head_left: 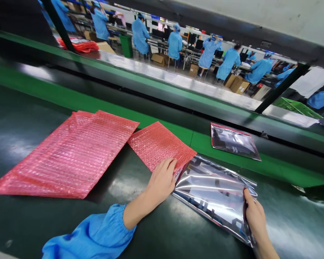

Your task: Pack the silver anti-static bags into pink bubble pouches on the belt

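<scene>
My right hand [255, 216] grips the right end of a shiny, see-through silver antistatic bag [213, 190] with a dark, flat item inside. Its left end meets the mouth of a small red bubble-wrap bag [162, 144]; whether it has entered the mouth I cannot tell. My left hand [163, 178] is closed on the near edge of that red bag, fingertips curled over it. A pile of larger red bubble-wrap bags [78, 154] lies left of my hands. Beyond the silver bag, another silver-bagged item [234, 142] rests on the green strip, red along its far edge.
The dark green bench [118, 223] has a raised ledge [178, 81] along its back. More red bags [81, 45] are stacked beyond it at left. A slanted dark post [282, 88] stands at right. Several people in blue sit at far benches among cardboard boxes [239, 84].
</scene>
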### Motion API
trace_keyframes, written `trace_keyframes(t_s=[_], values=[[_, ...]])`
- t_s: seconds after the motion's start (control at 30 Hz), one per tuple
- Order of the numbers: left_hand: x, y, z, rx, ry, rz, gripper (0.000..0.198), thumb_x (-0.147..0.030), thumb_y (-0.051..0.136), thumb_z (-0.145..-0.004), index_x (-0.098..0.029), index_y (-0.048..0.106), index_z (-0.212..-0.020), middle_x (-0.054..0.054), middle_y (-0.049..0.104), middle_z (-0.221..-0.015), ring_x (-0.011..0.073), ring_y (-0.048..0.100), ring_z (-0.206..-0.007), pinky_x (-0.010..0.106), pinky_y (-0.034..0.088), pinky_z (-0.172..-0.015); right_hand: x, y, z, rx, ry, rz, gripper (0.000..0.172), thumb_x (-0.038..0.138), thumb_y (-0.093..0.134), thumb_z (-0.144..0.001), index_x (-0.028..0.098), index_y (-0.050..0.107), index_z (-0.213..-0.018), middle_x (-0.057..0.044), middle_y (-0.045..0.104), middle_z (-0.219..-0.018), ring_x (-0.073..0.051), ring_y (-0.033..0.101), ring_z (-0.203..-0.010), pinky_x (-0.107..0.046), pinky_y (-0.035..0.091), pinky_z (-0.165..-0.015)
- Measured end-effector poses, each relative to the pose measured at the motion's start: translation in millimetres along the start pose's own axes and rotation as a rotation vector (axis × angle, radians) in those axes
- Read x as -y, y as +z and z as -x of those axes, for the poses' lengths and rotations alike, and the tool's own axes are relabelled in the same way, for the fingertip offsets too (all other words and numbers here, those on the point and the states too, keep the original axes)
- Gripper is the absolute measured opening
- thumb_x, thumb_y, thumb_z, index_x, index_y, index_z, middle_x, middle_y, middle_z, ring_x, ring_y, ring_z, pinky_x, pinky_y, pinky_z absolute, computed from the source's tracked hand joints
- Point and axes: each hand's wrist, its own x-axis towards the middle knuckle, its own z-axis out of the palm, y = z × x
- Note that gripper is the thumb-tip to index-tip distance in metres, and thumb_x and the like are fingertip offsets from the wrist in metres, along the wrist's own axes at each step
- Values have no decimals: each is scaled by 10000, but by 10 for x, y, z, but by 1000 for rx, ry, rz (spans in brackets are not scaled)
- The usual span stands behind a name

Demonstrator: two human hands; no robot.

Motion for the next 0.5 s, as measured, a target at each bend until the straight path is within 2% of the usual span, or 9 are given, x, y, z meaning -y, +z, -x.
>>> trace_keyframes(t_s=[0.1,0.23,0.33,0.5], values=[[7,-8,-18,-44,16,15,466,-68,448,-872,-128,606,-1305,161,650,-1284,280,619,-1187,446,538,-1044,34,7,37,57,25,9,852,946,716,-388,162,660,-715,-76,642,-652,-294,647,-783,-308,500,-615],[-50,-73,-58,-27,-19,47,295,-185,383,-1030,-154,668,-1101,97,676,-982,227,667,-908,369,577,-858,41,13,92,84,28,12,773,892,753,-413,176,639,-681,-62,639,-644,-282,628,-769,-296,471,-593],[-109,-124,-75,-10,-23,51,313,-237,374,-1068,-165,677,-1046,75,643,-917,208,654,-842,332,559,-790,50,9,123,37,19,13,762,855,768,-407,162,667,-709,-74,662,-684,-281,619,-783,-293,453,-577],[-154,-151,-76,5,-26,18,329,-220,367,-1072,-167,688,-1021,68,633,-897,192,636,-835,315,533,-800,39,-21,111,-65,40,48,726,836,760,-455,160,645,-695,-68,627,-644,-232,571,-676,-298,417,-537]])
